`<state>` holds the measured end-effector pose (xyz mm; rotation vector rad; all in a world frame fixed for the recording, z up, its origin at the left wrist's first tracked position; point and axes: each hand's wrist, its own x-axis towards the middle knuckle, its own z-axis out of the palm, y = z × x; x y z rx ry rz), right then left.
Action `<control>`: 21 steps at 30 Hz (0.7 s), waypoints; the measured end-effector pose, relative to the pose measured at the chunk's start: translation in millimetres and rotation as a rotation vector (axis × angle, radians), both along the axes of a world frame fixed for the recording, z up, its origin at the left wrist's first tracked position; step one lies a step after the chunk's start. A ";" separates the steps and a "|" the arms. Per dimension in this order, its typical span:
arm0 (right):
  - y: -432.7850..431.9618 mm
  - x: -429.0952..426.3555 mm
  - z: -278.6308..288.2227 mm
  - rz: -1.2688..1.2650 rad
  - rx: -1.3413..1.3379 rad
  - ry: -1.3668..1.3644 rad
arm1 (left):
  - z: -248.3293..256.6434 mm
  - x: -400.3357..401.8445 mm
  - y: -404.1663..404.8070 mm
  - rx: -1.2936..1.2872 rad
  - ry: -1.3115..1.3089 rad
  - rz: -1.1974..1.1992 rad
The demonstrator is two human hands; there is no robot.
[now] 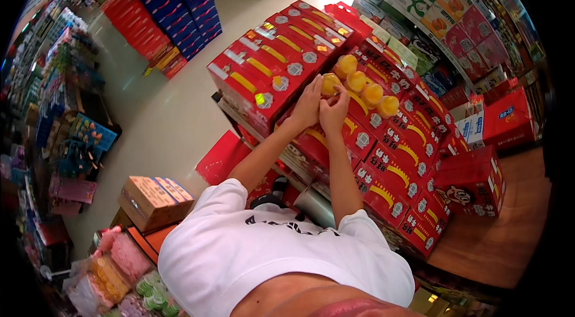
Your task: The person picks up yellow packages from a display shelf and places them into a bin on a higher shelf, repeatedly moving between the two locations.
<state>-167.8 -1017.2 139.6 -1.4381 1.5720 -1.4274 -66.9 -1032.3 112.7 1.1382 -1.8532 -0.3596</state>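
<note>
Both hands meet at a yellow cup, apparently a fruit jelly cup, on top of red milk cartons. My left hand lies along its left side with the fingers stretched upward. From the near right side, the bent fingertips of my right hand pinch at its edge; the exact contact is partly hidden. Several more yellow cups stand in a group to the right, among them a rear cup and a front right cup. Under them are red milk cartons with yellow carry handles.
A taller row of red cartons borders the hands on the left. At right, a single red carton stands on a wooden surface. Stacked blue boxes are across the aisle floor. A cardboard box sits behind at left.
</note>
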 end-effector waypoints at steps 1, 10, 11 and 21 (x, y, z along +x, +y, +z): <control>19.0 -2.7 -0.1 0.011 -0.020 -0.100 | 6.8 -0.9 20.9 0.003 -0.001 0.009; 238.3 50.2 -41.8 0.360 -0.062 -0.087 | -36.4 52.3 274.2 -0.103 0.155 0.320; 256.8 57.6 -56.9 0.432 -0.105 -0.063 | -50.4 57.1 307.3 -0.083 0.172 0.406; 442.6 92.9 -63.1 1.261 0.034 0.042 | -77.4 64.1 566.6 0.047 0.307 1.076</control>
